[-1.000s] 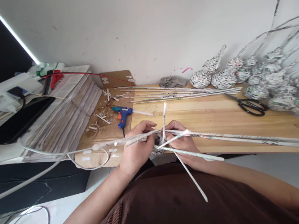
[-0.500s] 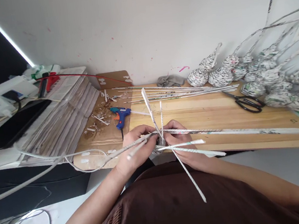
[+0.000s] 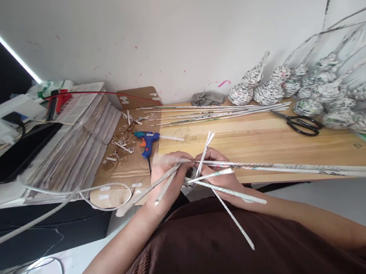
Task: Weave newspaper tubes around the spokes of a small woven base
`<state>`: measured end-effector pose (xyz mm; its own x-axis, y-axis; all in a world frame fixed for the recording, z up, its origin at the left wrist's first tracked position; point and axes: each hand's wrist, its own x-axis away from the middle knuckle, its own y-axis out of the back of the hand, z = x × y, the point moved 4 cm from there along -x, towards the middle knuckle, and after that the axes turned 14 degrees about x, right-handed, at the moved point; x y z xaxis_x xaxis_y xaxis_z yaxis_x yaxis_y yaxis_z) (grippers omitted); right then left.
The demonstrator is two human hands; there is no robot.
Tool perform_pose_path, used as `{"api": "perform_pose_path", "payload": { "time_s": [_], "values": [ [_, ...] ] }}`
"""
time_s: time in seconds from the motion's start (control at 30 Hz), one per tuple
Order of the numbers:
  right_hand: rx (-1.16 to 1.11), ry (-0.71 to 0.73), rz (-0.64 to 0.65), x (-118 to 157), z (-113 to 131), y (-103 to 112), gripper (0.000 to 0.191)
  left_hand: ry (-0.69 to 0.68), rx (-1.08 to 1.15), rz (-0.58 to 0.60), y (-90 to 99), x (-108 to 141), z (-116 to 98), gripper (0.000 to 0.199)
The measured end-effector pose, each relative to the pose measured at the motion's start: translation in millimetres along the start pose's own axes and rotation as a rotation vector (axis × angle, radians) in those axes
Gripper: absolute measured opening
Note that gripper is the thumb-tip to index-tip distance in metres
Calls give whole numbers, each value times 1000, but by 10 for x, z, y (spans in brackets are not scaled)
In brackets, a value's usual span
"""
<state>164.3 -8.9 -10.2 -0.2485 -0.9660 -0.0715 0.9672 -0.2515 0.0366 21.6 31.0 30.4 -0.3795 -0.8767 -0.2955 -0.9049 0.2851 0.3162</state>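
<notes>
Between my hands, near the table's front edge, is a small woven paper piece, mostly hidden by fingers. Rolled paper sticks fan out from it in several directions. My left hand is closed on the left side of the piece, fingers pinching at a stick near the middle. My right hand is closed on the other side, thumb and fingers gripping the sticks where they cross. A long paper tube runs from the right fingers out past the right edge of view.
A blue glue gun lies on cardboard among paper scraps. Behind it are loose paper sticks. Black scissors and several woven paper shapes stand right. A newspaper stack with a power strip is left.
The stick that pointed away from me has been folded down leftward, now blurred over my left hand. Another stick near the right fingers leans further right. Both hands keep their hold.
</notes>
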Motion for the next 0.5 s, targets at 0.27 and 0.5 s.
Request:
{"api": "perform_pose_path", "payload": {
  "time_s": [0.27, 0.5],
  "values": [
    [-45, 8, 21, 34, 33, -10, 13, 52, 8, 24, -13, -16, -34, 9],
    [14, 173, 18, 30, -11, 15, 11, 1, -1, 25, 17, -12, -7, 9]
  ]
}}
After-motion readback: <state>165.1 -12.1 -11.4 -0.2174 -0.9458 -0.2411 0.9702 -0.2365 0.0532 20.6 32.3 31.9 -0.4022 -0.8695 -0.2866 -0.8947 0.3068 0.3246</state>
